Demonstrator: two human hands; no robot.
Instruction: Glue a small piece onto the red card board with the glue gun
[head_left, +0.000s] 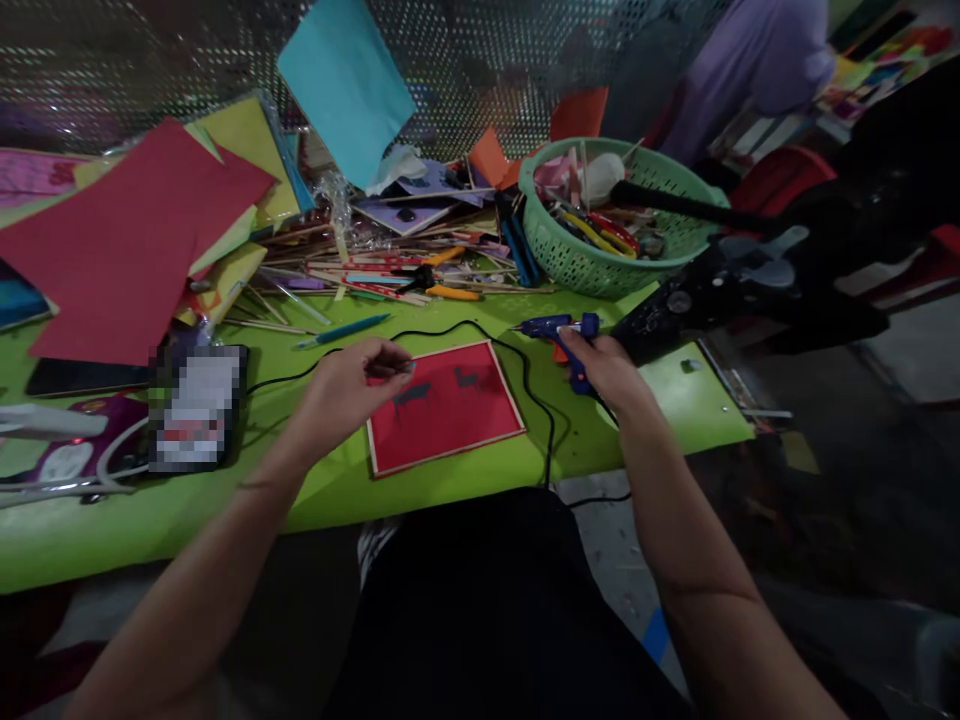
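Observation:
A red rectangular panel (450, 420) with thin pale strips along its edges lies on the green table cover (330, 500); two dark shapes show on it. Over its upper left corner is my left hand (360, 385), thumb and fingers pinched together at something too small to make out. My right hand (604, 370) is wrapped round the handle of a blue glue gun (559, 328), right of the panel, its nozzle pointing left. A black cable (527, 375) curves round the panel's top and right side.
Behind are wooden sticks (300, 240), orange-handled cutters (450, 292), a teal pen (352, 328) and a green basket (600, 262) of tools. Red paper (142, 240) and a phone (199, 410) lie left. A black padded object (667, 310) stands close beyond my right hand.

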